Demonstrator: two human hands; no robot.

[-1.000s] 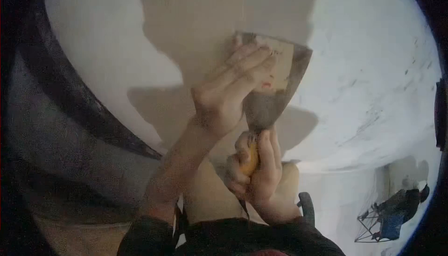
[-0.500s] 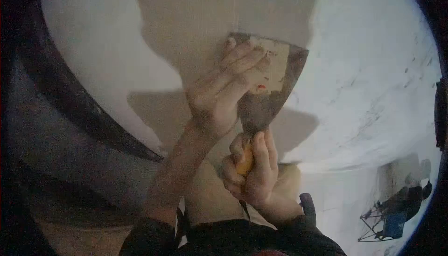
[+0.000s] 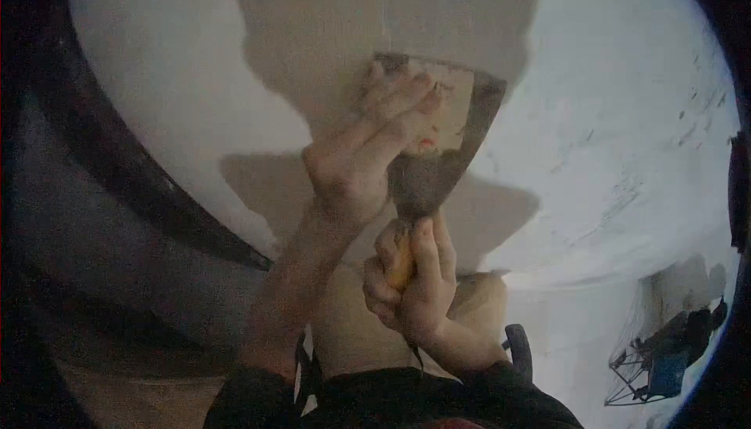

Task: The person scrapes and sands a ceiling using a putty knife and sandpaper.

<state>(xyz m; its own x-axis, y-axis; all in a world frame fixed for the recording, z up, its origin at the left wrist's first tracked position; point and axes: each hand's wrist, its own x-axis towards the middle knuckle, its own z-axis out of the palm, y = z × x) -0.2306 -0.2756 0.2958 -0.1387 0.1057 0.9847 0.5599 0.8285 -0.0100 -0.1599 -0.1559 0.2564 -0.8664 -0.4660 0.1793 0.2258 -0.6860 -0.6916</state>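
A wide dark scraper blade (image 3: 429,183) with a pale label lies against or just over a white surface, its broad edge pointing away from me. Wrapped round its orange-yellow handle (image 3: 401,263) is my right hand (image 3: 426,276), with fingers reaching up to the narrow end of the blade. My left hand (image 3: 356,147) rests on the blade's left part, fingers extended and spread over the label (image 3: 451,108). The fingertips partly cover the label and the blade's upper left corner. Whether the whole blade edge touches the surface cannot be made out.
The large white surface (image 3: 610,116) curves around the blade, with dark smudges on its right side. A dark band (image 3: 156,202) borders it at left. Below are my knees in tan trousers (image 3: 352,327). A dark and blue object with a wire frame (image 3: 666,374) stands at lower right.
Both hands and the scraper have shifted slightly to the left together. The grip on the handle and the left hand's place on the blade look the same.
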